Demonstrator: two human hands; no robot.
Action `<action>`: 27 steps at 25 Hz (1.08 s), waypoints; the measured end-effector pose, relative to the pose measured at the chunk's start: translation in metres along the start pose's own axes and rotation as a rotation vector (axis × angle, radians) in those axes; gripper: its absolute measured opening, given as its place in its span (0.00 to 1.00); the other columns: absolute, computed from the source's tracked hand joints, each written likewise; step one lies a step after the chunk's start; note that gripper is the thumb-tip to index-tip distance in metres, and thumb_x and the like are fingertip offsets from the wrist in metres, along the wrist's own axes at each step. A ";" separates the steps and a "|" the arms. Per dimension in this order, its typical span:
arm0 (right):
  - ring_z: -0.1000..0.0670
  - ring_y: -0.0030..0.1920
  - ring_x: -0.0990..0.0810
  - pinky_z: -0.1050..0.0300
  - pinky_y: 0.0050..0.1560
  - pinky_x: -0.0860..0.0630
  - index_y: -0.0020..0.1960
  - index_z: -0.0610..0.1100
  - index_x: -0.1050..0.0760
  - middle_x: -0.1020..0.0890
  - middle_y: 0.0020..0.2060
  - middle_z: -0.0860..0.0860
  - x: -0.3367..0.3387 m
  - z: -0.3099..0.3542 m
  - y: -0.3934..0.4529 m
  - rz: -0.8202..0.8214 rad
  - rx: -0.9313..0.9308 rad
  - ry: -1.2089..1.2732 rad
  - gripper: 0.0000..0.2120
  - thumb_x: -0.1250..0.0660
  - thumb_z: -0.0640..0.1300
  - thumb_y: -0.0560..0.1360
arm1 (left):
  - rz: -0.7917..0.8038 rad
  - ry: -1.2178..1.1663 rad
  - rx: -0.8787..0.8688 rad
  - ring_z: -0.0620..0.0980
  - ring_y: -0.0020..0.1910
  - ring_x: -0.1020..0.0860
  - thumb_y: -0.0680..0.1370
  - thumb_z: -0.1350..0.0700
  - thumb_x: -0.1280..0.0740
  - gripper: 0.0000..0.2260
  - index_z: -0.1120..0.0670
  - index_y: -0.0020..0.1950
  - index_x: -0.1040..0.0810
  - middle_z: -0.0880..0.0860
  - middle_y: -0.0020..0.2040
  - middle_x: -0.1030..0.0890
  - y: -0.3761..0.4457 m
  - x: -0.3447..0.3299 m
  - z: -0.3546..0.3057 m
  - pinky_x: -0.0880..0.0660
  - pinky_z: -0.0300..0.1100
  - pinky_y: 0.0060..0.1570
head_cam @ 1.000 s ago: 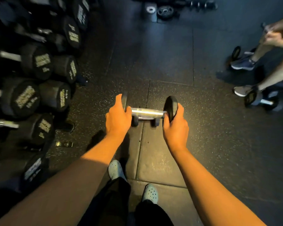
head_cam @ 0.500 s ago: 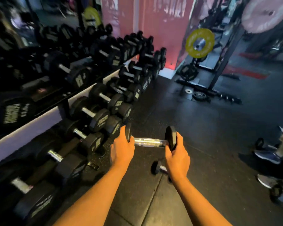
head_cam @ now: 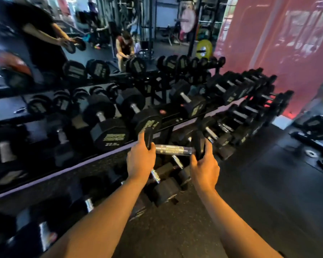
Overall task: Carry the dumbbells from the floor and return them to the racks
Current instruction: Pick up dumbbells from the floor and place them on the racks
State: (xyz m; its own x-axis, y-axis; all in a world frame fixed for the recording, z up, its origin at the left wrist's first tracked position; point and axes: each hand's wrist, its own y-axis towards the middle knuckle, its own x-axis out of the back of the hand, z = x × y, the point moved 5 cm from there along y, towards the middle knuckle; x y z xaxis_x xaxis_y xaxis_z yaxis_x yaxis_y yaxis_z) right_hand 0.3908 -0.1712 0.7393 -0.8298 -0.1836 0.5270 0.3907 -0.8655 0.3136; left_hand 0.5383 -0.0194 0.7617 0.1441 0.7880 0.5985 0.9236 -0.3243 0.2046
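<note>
I hold a small dumbbell with a chrome knurled handle and thin black end plates, level in front of me. My left hand grips its left plate and my right hand grips its right plate. It hangs in the air just before the two-tier dumbbell rack, at about the height of the upper shelf's pale front edge. Large black dumbbells fill the upper tier, and more lie on the lower tier below my hands.
A mirror behind the rack reflects me and a seated person. A pink wall rises at the right. Small weight plates lie on the black rubber floor at the far right, near a yellow plate.
The dumbbell has been lifted off the floor and carried up to the rack. My view has swung from the floor to the rack and mirror, with both hands still on the end plates.
</note>
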 end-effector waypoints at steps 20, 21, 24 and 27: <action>0.39 0.53 0.17 0.48 0.47 0.22 0.73 0.50 0.33 0.16 0.57 0.44 -0.458 0.382 -0.087 0.612 0.745 0.401 0.26 0.34 0.52 0.77 | -0.980 0.131 0.585 0.61 0.51 0.20 0.81 0.51 0.35 0.20 0.46 0.72 0.32 0.55 0.46 0.18 0.134 0.351 0.285 0.32 0.45 0.42; 0.39 0.53 0.17 0.47 0.47 0.22 0.73 0.49 0.33 0.16 0.56 0.44 -0.472 0.398 -0.102 0.635 0.776 0.435 0.26 0.33 0.51 0.77 | -1.029 0.128 0.614 0.60 0.50 0.20 0.81 0.50 0.35 0.20 0.45 0.72 0.32 0.52 0.43 0.21 0.128 0.365 0.298 0.32 0.45 0.42; 0.39 0.55 0.18 0.47 0.49 0.22 0.73 0.44 0.31 0.18 0.60 0.43 -0.504 0.439 -0.151 0.680 0.887 0.491 0.27 0.31 0.48 0.77 | -1.153 0.119 0.699 0.58 0.46 0.20 0.80 0.51 0.35 0.19 0.45 0.71 0.31 0.46 0.39 0.26 0.107 0.402 0.328 0.34 0.43 0.41; 0.37 0.55 0.17 0.45 0.48 0.21 0.73 0.42 0.32 0.19 0.61 0.41 -0.539 0.480 -0.210 0.785 0.989 0.519 0.27 0.30 0.46 0.76 | -1.250 0.122 0.759 0.56 0.44 0.21 0.80 0.51 0.35 0.20 0.44 0.72 0.32 0.45 0.39 0.25 0.089 0.445 0.365 0.30 0.45 0.43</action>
State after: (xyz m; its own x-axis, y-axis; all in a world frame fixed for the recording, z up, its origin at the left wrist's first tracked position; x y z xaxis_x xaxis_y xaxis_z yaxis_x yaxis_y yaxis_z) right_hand 0.9472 0.3332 0.7682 -0.2268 -0.8098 0.5412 0.7619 0.1986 0.6165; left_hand 0.8140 0.4938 0.7637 -0.8673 0.2826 0.4097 0.3888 0.8986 0.2034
